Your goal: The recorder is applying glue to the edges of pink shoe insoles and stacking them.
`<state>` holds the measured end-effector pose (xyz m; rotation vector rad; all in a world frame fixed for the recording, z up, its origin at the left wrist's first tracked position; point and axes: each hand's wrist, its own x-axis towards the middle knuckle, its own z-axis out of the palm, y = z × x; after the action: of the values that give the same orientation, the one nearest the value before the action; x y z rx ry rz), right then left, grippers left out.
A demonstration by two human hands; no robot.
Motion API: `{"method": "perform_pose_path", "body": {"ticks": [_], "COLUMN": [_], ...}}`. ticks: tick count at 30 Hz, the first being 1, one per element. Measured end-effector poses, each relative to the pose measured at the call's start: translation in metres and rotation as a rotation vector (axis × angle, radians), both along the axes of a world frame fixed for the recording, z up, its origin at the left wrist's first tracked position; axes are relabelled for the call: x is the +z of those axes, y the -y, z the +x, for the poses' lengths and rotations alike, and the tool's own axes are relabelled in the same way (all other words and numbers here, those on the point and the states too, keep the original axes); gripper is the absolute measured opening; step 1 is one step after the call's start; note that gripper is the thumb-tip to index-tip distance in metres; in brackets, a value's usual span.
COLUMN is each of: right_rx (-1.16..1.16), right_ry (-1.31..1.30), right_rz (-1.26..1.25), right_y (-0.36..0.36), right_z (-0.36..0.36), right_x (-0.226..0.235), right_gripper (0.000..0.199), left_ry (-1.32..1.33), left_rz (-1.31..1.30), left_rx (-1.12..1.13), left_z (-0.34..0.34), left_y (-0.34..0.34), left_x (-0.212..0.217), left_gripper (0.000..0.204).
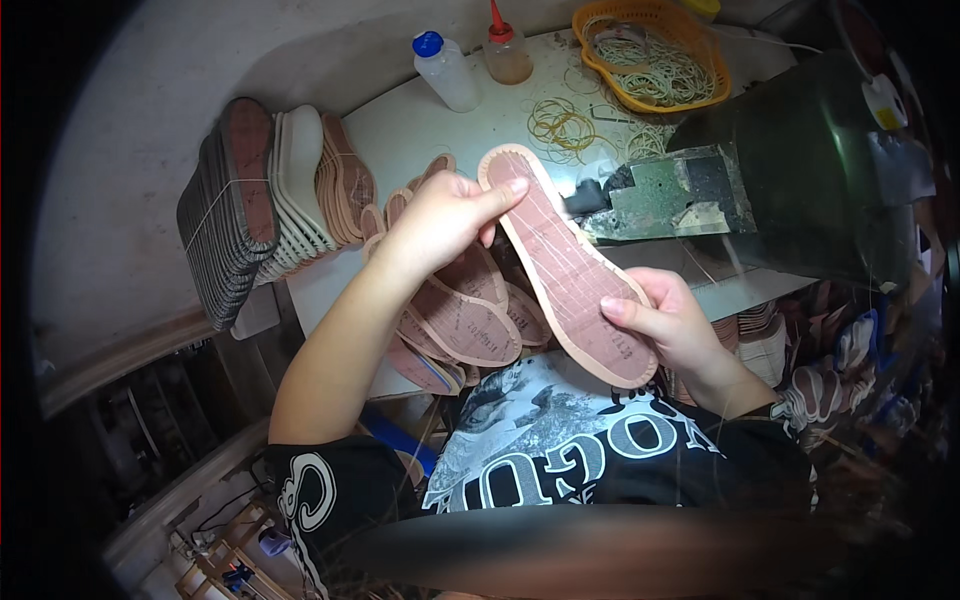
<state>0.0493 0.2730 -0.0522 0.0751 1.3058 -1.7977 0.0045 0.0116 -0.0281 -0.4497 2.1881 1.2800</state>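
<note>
A shoe insole (565,255), reddish brown with a pale beige rim, is held up in front of me, slanting from upper left to lower right. My left hand (450,215) pinches its upper end, the thumb pressed on the brown face. Around its lower end my right hand (670,315) is closed, with the thumb lying on top. Several similar insoles (465,325) lie overlapping on the table edge below my left wrist, partly hidden by my forearm.
Bundled insole stacks (230,200) lean at the left. At the back stand a blue-capped bottle (447,75), a red-tipped glue bottle (508,55) and a yellow basket (655,100) of rubber bands. Loose bands (562,125) lie nearby. A dark green machine (800,170) occupies the right.
</note>
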Motion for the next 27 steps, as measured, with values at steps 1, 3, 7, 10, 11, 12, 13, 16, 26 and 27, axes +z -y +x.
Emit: {"method": "perform_pose_path", "body": {"ticks": [1,3,7,10,11,12,13,16,26,27], "right_rx": [-0.016,-0.024,-0.068,0.222,0.332,0.373,0.389,0.473,0.447,0.449], "right_ry": [-0.005,-0.011,0.081,-0.009,-0.266,-0.352,-0.44,-1.177,-1.275,-1.277], "right_rz": [-0.028,-0.056,-0.218,-0.252,-0.263,-0.243,-0.199,0.318,0.202,0.201], "right_y": [0.007,0.022,0.053,0.062,0.064,0.074,0.084,0.104,0.084,0.079], "right_z": [-0.003,-0.007,0.0,0.012,0.012,0.014,0.014,0.025,0.047,0.047], "right_x": [-0.002,-0.001,0.002,0.02,0.008,0.006,0.002,-0.02,-0.032,-0.033], "right_gripper": [0.031,0.03,0.026,0.035,0.042,0.047,0.051,0.075,0.041,0.041], "left_ry": [0.004,-0.108,-0.347,-0.403,-0.28,-0.581,-0.557,-0.138,-0.158,-0.159], "left_rz": [0.003,-0.01,0.202,0.68,0.864,1.064,1.015,-0.088,-0.45,-0.449], "left_rx": [0.001,0.094,0.181,0.435,0.659,0.111,0.177,0.478,0.81,0.813], "left_z": [-0.001,-0.005,-0.002,0.038,0.066,0.102,0.126,0.187,0.262,0.267], "left_y": [0.001,0.007,0.016,0.034,0.052,0.092,0.109,0.14,0.111,0.113], "left_x": [-0.005,-0.014,-0.024,-0.007,0.002,-0.013,-0.021,-0.065,-0.112,-0.101], "left_gripper": [0.057,0.055,0.046,0.046,0.058,0.068,0.072,0.057,0.064,0.064]}}
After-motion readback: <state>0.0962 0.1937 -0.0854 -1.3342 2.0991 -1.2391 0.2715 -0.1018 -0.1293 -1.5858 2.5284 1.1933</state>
